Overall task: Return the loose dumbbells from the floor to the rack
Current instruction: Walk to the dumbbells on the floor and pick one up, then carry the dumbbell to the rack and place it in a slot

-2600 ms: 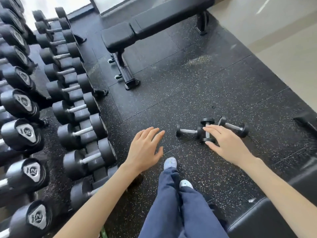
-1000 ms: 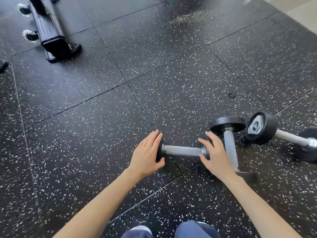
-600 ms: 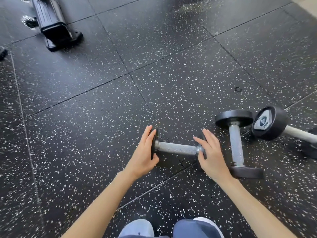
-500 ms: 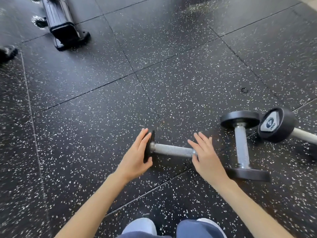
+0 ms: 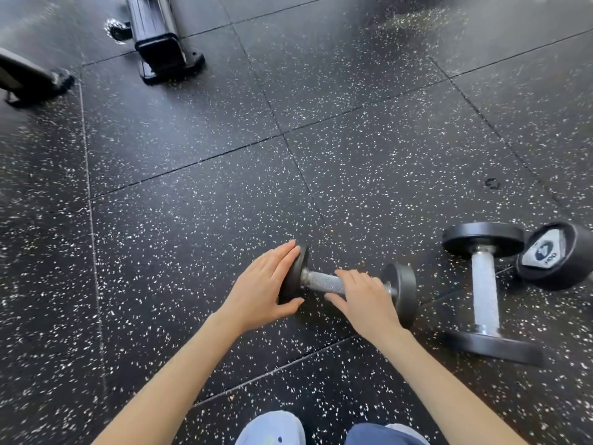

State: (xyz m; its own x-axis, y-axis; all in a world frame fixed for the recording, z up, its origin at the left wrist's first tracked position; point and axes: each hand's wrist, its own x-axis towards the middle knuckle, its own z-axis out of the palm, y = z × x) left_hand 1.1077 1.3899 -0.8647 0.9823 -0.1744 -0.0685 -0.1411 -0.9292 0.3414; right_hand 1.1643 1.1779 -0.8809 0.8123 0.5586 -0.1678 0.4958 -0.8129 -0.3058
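Three dumbbells lie on the speckled rubber floor (image 5: 192, 220), and two bare hands are in view. The small dumbbell (image 5: 320, 281) lies between the hands; the second dumbbell (image 5: 485, 290) lies just to the right of the right hand's fingers; the third dumbbell (image 5: 552, 255) sits beyond that one, its labelled head touching or nearly touching the second's far head.

The third is cut off by the right edge, so only one head shows; its label is too blurred to read. The right hand (image 5: 365, 300) hides part of the small dumbbell's knurled handle. A shoe toe (image 5: 272, 428) is cropped at the bottom edge. Far ahead of the fingers a black bench foot (image 5: 160, 43) and a second metal foot (image 5: 32, 78) are smeared by motion.

The small dumbbell's long axis runs left to right, one head toward each hand; the second's handle runs near to far, crosswise to it.

The left hand (image 5: 256, 287) has its fingers (image 5: 282, 261) straight and together, flat against the outer face of the left head; the right hand's fingers (image 5: 353, 277) curl over the handle, thumb on the near side.
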